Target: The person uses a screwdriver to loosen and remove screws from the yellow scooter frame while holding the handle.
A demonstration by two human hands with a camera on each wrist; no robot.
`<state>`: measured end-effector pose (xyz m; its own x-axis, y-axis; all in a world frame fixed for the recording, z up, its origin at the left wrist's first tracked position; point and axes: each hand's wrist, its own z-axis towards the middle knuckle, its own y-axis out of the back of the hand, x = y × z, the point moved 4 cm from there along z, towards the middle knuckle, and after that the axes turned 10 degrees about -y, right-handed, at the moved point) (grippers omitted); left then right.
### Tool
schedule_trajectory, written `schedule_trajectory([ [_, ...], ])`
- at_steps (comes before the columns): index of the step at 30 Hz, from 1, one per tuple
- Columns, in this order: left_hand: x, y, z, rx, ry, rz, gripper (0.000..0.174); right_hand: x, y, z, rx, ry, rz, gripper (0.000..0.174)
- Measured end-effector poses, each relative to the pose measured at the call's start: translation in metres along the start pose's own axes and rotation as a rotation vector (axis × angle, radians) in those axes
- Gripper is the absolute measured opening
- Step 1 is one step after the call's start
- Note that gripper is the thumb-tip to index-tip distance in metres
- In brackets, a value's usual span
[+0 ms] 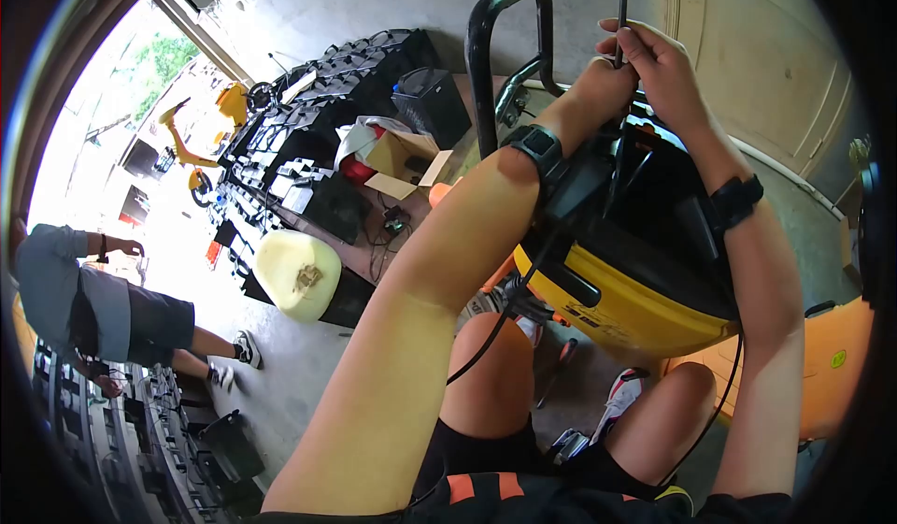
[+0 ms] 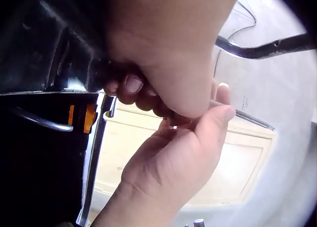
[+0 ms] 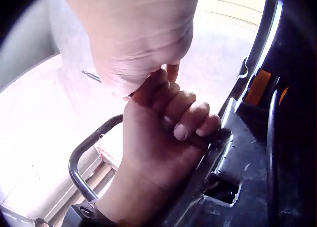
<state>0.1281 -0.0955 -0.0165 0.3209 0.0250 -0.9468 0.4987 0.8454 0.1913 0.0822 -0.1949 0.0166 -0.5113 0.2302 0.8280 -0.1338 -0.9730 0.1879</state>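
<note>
A thin dark rod [image 1: 623, 5] rises from between both hands, which are close together above a yellow-and-black machine [image 1: 617, 300]. My left hand [image 1: 605, 89] is curled in a fist around the rod's lower part; its bent fingers [image 3: 185, 115] show in the right wrist view, but what lies inside the fist is hidden. Just above it, my right hand [image 1: 665, 71] pinches the rod between thumb and fingers. In the left wrist view, the right thumb [image 2: 218, 119] presses along the rod [image 2: 255, 121]. The machine's black upper shell [image 3: 233, 162] sits right beside the left fist.
A bent black tube handle [image 1: 481, 66] stands left of the hands. Behind it are rows of black cases [image 1: 350, 71], an opened cardboard box [image 1: 411, 159] and a pale plastic container [image 1: 297, 276]. Another person [image 1: 112, 290] stands at left. An orange panel [image 1: 785, 374] lies at right.
</note>
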Motion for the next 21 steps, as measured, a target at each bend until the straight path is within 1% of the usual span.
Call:
schedule_trajectory([
  [1,-0.004,0.002,-0.004,-0.058,-0.035,0.125,0.045,0.000,0.000,0.001,-0.024,-0.008,0.011,0.032],
  [2,-0.005,0.002,-0.006,-0.056,-0.037,0.128,0.045,0.000,-0.001,0.001,-0.027,-0.006,0.012,0.032],
  [4,-0.006,0.003,-0.008,-0.075,-0.028,0.107,0.041,0.001,-0.001,0.000,-0.071,0.007,0.002,0.028],
  [7,-0.014,0.004,-0.013,-0.110,-0.063,0.070,0.041,0.004,-0.005,0.000,-0.051,0.041,0.019,0.027],
  [8,-0.014,0.004,-0.013,-0.104,-0.057,0.005,0.041,0.007,-0.007,0.000,-0.056,0.059,0.040,0.026],
  [9,-0.013,0.003,-0.013,-0.100,-0.054,0.005,0.041,0.006,-0.007,0.000,-0.060,0.055,0.040,0.026],
  [11,-0.011,0.002,-0.013,-0.142,-0.028,-0.030,0.040,0.005,-0.005,0.001,-0.072,0.075,0.004,0.026],
  [15,-0.013,0.000,-0.013,-0.138,-0.032,-0.065,0.039,0.004,-0.002,0.002,-0.092,0.075,-0.037,0.026],
  [17,-0.014,-0.002,-0.015,-0.110,0.005,-0.007,0.037,0.006,-0.003,0.002,-0.081,0.036,-0.019,0.027],
  [21,-0.016,-0.002,-0.015,-0.074,0.027,-0.026,0.035,0.006,-0.004,0.000,-0.086,0.023,0.010,0.027],
])
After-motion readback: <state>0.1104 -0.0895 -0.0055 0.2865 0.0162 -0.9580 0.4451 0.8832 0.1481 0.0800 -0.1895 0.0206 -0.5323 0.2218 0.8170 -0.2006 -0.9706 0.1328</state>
